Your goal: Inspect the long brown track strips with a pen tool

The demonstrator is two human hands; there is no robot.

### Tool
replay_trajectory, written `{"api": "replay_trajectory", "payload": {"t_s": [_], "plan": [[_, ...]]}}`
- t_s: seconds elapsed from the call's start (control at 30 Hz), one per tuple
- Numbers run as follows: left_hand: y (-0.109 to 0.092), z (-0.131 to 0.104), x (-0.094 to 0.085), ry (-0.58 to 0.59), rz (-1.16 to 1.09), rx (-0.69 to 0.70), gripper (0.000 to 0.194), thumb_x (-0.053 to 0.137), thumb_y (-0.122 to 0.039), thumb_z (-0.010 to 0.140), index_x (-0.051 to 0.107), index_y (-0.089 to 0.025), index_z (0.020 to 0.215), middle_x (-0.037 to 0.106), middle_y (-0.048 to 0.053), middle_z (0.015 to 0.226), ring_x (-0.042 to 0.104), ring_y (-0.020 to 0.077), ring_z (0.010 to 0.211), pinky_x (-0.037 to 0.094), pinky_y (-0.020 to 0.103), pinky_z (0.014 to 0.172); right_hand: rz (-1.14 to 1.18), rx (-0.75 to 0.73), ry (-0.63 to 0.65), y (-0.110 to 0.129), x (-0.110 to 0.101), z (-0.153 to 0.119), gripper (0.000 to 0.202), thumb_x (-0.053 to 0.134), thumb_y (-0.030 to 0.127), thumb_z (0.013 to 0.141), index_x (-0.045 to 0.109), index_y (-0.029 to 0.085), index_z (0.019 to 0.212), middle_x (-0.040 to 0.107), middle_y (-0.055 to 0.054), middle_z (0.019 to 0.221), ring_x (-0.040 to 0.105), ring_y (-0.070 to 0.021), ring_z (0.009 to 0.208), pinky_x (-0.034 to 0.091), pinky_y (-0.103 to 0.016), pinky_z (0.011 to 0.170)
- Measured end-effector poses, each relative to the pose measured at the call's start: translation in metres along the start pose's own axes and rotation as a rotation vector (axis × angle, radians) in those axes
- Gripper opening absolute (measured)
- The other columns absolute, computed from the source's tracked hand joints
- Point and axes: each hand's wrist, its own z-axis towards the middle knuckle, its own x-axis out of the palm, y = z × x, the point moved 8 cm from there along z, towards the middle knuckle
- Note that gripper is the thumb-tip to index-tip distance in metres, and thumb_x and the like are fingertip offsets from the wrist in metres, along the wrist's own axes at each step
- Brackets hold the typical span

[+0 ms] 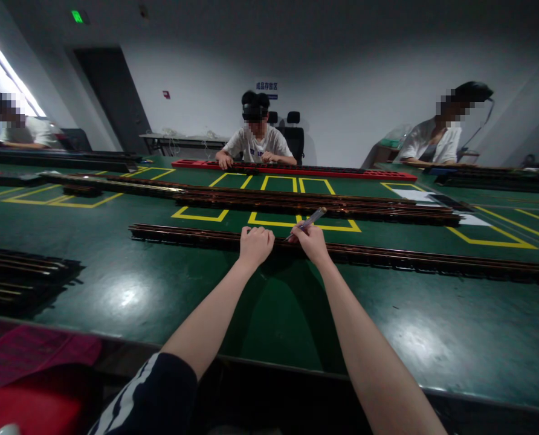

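A long dark strip (409,258) with copper-coloured edges lies across the green table in front of me. My left hand (255,244) rests on it with the fingers curled over its far edge, gripping it. Just to the right, my right hand (311,240) is closed around a clear pen-like tool (313,217). The tool slants, its thin tip down at the strip between my two hands and its back end up to the right.
Beyond lies a longer bundle of dark strips (296,199) over yellow tape outlines. More strips (20,272) are stacked at the left. Across the table a person (258,142) works at a red tray (369,174). Two other people sit at far left and right. White papers (473,220) lie at the right.
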Motion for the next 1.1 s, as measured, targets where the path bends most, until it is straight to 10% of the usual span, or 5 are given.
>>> {"api": "replay_trajectory", "payload": {"t_s": [1.1], "plan": [[0.039,0.006,0.000,0.059,-0.011,-0.191,0.046,0.028,-0.026,0.089,0.067,-0.016,0.067,0.073,0.012,0.081,0.064,0.0213,0.072,0.037,0.044,0.087,-0.008,-0.032,-0.056,0.004,-0.006,-0.001,0.018,0.057,0.034,0.080,0.059,0.021,0.068,0.068,-0.003,0.061,0.067,-0.0221,0.064,0.056,-0.040,0.071]]}}
